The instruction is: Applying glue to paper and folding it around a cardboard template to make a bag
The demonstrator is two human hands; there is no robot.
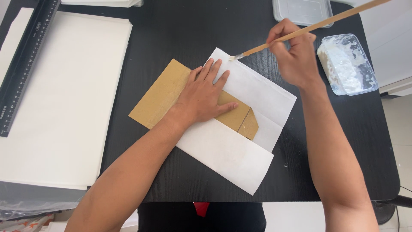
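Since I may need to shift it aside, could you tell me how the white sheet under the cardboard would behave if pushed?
The white sheet looks thin and creased, so it would probably flex or buckle rather than slide stiffly. The left hand presses the cardboard onto it, likely pinning it. Its corner beneath the brush may be damp and tear-prone.

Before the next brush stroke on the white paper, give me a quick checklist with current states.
1. Left hand flat on the cardboard piece, pinning it: ok.
2. Right hand grips the brush: ok.
3. Brush tip on the far corner of the white paper: ok.
4. Paste loaded on the bristles: cannot tell.
5. Paste tub open beside the right hand: ok.
6. Paper stack lies apart from the work: ok.
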